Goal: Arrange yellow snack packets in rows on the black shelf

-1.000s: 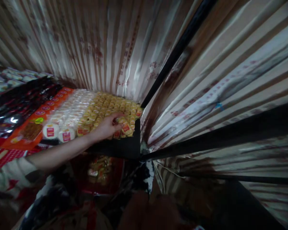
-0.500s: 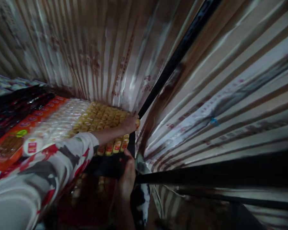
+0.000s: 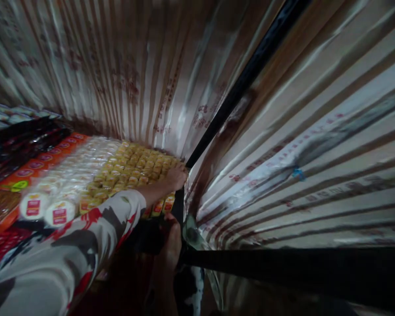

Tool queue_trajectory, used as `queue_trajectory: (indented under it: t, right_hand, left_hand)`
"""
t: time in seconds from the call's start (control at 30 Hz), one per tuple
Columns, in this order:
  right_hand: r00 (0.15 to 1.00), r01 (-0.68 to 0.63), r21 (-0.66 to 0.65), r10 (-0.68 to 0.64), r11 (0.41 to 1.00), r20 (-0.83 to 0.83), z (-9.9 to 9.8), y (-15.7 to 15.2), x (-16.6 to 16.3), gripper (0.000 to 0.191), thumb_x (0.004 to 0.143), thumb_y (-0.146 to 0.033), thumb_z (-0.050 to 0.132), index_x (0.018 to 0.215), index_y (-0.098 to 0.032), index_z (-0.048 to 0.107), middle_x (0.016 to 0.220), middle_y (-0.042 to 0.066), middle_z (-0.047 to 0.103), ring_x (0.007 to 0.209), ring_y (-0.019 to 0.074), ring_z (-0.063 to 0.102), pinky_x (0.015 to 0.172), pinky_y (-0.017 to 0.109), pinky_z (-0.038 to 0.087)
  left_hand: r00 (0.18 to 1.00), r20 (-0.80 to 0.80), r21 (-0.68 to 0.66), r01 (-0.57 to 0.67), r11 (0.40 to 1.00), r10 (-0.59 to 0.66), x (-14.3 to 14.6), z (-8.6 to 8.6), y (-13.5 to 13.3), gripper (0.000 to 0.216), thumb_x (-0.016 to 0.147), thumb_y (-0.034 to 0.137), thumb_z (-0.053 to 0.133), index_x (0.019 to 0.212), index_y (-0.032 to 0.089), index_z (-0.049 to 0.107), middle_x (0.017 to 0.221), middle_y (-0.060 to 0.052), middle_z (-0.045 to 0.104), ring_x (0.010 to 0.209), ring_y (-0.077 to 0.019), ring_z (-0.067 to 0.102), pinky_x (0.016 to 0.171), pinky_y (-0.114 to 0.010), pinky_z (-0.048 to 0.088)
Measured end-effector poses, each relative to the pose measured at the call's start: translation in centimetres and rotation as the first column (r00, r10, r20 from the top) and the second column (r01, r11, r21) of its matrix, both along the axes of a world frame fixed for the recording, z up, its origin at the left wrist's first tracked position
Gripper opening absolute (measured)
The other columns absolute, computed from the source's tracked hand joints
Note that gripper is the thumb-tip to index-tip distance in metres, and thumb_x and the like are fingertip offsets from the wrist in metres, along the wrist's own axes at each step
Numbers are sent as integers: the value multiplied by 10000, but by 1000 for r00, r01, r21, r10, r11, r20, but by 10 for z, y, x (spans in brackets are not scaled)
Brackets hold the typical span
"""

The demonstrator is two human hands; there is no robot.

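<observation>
At the far right corner of a display, my left hand (image 3: 177, 176) is curled over the end of the rows of small yellow-wrapped packets (image 3: 131, 169). A packet showed at its fingertips a moment ago; now whatever lies under the fingers is hidden. My left arm, in a patterned sleeve, stretches across the goods. Lower down, my right hand (image 3: 171, 241) is bent around the front of the black tray edge (image 3: 151, 233), fingertips just below the nearest packets. Its fingers are dark and partly hidden.
White round packs (image 3: 59, 212) stand in rows left of the yellow ones, then an orange strip of packs (image 3: 36, 163) and dark shiny packs (image 3: 16, 151). A slanting black pole (image 3: 237, 90) meets the corner. Pleated printed sheeting (image 3: 299, 158) hangs behind, above a black horizontal bar (image 3: 283, 267).
My left hand has drawn slightly left and down from the corner, and the yellow packet at its fingertips no longer shows. My right hand sits slightly lower. The view has shifted a little.
</observation>
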State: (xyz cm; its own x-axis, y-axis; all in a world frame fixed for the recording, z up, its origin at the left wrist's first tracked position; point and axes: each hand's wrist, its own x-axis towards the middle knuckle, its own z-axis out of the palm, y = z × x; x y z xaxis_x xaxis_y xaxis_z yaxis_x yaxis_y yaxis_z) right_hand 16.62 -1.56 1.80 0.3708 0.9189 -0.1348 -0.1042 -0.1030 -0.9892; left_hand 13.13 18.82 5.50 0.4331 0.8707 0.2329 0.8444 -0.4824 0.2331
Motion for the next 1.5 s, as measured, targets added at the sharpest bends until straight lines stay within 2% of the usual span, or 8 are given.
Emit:
queue_trajectory:
  t: [0.4, 0.77, 0.97, 1.07, 1.17, 1.33, 1.43, 1.5]
  right_hand:
    - [993, 42, -80, -50, 996, -109, -37, -1, 1, 494, 799, -587, 404, 996, -190, 621, 1104, 113, 624, 1068, 256, 550, 765, 351, 497]
    - [999, -40, -97, 39, 994, -9, -14, -30, 6, 478, 838, -534, 363, 1036, -165, 593, 1129, 108, 613, 1046, 216, 562, 781, 318, 481]
    - [992, -83, -191, 100, 978, 81, -38, -71, 7, 475, 817, -537, 404, 994, -147, 609, 1032, 102, 655, 963, 201, 592, 834, 310, 450]
    - [986, -98, -235, 126, 967, 110, -52, -89, 6, 445, 780, -511, 471, 997, -145, 600, 984, 91, 665, 894, 202, 604, 758, 292, 465]
    - [958, -185, -215, 225, 959, 180, -59, -97, 2, 392, 767, -454, 519, 1010, -157, 602, 1012, 85, 659, 921, 200, 597, 796, 296, 458]
    - [848, -409, -308, 483, 859, 219, -74, -86, -24, 296, 755, -368, 507, 925, -169, 644, 918, 65, 682, 852, 186, 615, 804, 291, 457]
    - [753, -556, -344, 634, 757, 179, -92, -78, -50, 235, 753, -300, 484, 860, -177, 653, 848, 41, 686, 787, 171, 614, 751, 265, 461]
    - [657, -646, -406, 742, 646, 135, -106, -76, -66, 234, 786, -268, 448, 860, -175, 649, 777, 30, 676, 695, 154, 602, 670, 247, 464]
  left_hand:
    - [998, 61, 38, -35, 999, 32, -4, -3, 1, 243, 774, 151, 526, 994, 119, 624, 1000, -149, 592, 1074, -266, 473, 966, -407, 347]
    - [990, 128, 25, -70, 997, 66, -12, 20, -14, 208, 764, 133, 526, 927, 93, 649, 946, -125, 621, 1019, -217, 485, 968, -348, 352]
    - [889, 448, 163, 22, 986, -94, -32, 24, -111, 248, 785, 87, 429, 880, 143, 651, 896, -50, 606, 932, -159, 491, 888, -297, 418]
    - [810, 573, 61, 112, 992, -127, -56, -2, -195, 258, 789, 82, 400, 849, 164, 636, 876, -59, 611, 897, -150, 521, 827, -285, 447]
    - [810, 585, -173, 104, 979, 18, -89, -44, -269, 226, 778, 100, 423, 802, 170, 637, 861, -62, 620, 862, -157, 541, 772, -277, 461]
    - [829, 253, -670, -222, 709, 499, -140, -115, -315, 291, 738, 37, 422, 865, 159, 654, 937, -59, 630, 928, -154, 574, 850, -250, 442]
    - [743, -21, -767, -441, 466, 669, -160, -143, -304, 310, 766, 75, 443, 989, 161, 640, 1081, -63, 622, 1005, -153, 576, 900, -231, 414]
    - [721, -111, -771, -497, 399, 684, -169, -155, -290, 301, 789, 98, 442, 1021, 135, 630, 1091, -91, 626, 1017, -170, 583, 900, -242, 411]
